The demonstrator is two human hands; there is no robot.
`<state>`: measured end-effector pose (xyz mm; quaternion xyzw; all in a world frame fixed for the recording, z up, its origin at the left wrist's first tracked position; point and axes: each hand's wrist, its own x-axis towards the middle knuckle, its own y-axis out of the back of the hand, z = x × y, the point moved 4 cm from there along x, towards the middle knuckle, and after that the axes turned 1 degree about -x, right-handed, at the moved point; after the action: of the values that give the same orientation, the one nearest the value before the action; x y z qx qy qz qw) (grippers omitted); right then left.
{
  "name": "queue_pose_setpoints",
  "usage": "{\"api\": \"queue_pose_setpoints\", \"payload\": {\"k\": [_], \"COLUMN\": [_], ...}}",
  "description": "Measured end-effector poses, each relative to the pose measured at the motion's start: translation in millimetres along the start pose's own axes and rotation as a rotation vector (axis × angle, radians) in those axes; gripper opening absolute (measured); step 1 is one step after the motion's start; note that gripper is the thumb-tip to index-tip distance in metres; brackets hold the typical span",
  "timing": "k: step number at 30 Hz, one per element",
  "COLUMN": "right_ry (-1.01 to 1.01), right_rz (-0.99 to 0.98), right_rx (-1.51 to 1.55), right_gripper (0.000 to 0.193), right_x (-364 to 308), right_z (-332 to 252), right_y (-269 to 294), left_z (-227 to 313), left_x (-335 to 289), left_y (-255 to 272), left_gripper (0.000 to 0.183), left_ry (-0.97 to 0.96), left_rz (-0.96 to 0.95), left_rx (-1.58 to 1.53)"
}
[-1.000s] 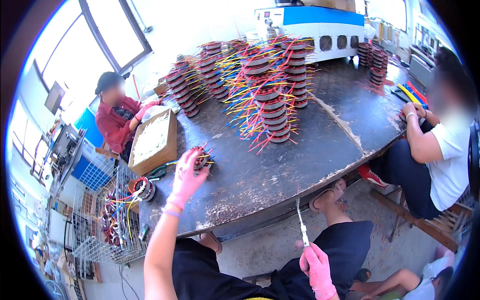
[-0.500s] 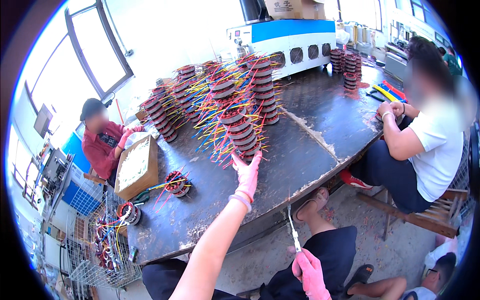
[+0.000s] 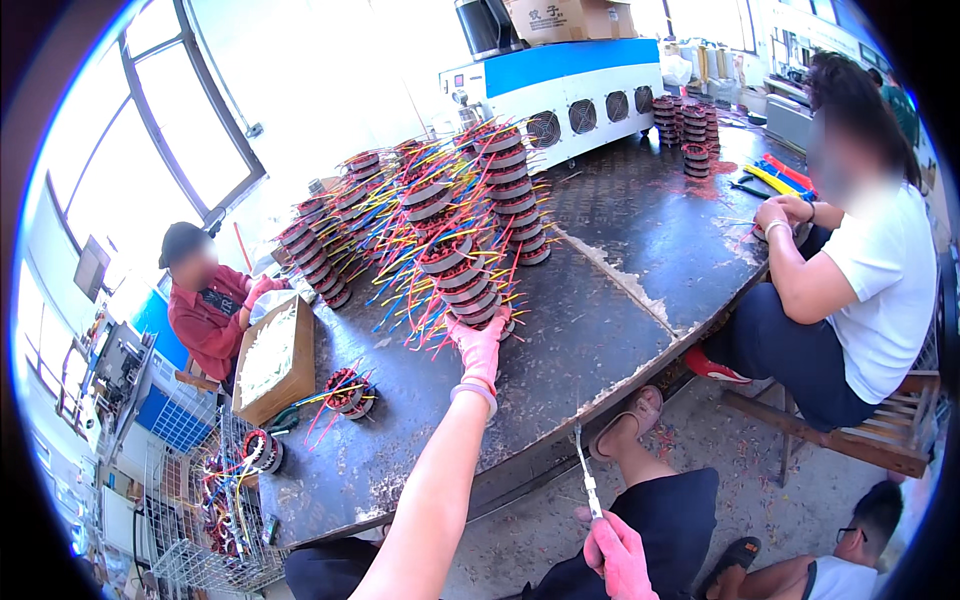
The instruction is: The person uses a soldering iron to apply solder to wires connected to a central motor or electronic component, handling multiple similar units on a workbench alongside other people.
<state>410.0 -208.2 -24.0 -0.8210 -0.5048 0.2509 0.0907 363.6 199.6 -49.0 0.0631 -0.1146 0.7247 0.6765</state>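
Observation:
My left hand [image 3: 478, 350], in a pink glove, reaches to the foot of the nearest column of motor stators [image 3: 462, 272]. Its fingers curl around the lowest stator, partly hidden behind the hand. Red, blue and yellow lead wires stick out all around the column, which leans a little. Low in the view, my right hand [image 3: 618, 556], also pink-gloved, is closed around a slim tool [image 3: 590, 488] with a pale handle and a thin metal shaft. The shaft points up toward the table edge. A single wired stator [image 3: 350, 393] lies on the table left of my left arm.
More stator columns [image 3: 515, 195] stand behind the nearest one. A cardboard box [image 3: 305, 360] of white pieces sits at the left, by a seated person [image 3: 205, 300]. Another person [image 3: 850, 270] works at the right. A wire basket [image 3: 215, 565] stands beside the table [image 3: 590, 340].
My left hand's fingers have closed further around the column's foot. The whole view has shifted slightly. My right hand keeps hold of the tool, nearly in place.

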Motion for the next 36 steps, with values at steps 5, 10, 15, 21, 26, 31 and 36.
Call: {"api": "queue_pose_setpoints", "payload": {"k": [5,10,15,21,26,31,36], "right_ry": [0.011,0.016,0.029,0.037,0.059,-0.033,-0.012], "right_rz": [-0.008,0.005,0.001,0.002,0.01,-0.081,-0.077], "right_rx": [-0.004,-0.008,-0.008,-0.009,-0.019,0.051,0.027], "right_gripper": [0.026,0.027,0.027,0.027,0.027,0.037,0.036], "right_x": [1.3,-0.3,-2.8,-9.7,-17.6,-23.5,-33.4], "right_z": [2.3,1.8,4.7,3.1,-1.7,8.2,5.1], "right_y": [-2.4,-0.8,-3.1,-9.0,-11.4,-6.0,-8.7], "left_z": [-4.1,7.2,2.0,-2.5,12.5,21.0,27.5], "left_x": [5.7,1.1,4.5,-4.0,-31.6,-57.4,-82.8], "left_y": [6.4,5.9,11.8,21.4,26.1,39.9,48.1], "left_gripper": [0.108,0.106,0.099,0.098,0.1,0.099,0.1], "left_ry": [-0.02,-0.012,-0.019,0.004,0.046,-0.007,0.028], "left_rz": [0.013,-0.037,-0.084,-0.138,-0.188,-0.228,-0.245], "left_rx": [0.029,-0.004,-0.032,-0.078,-0.067,-0.072,-0.101]}}
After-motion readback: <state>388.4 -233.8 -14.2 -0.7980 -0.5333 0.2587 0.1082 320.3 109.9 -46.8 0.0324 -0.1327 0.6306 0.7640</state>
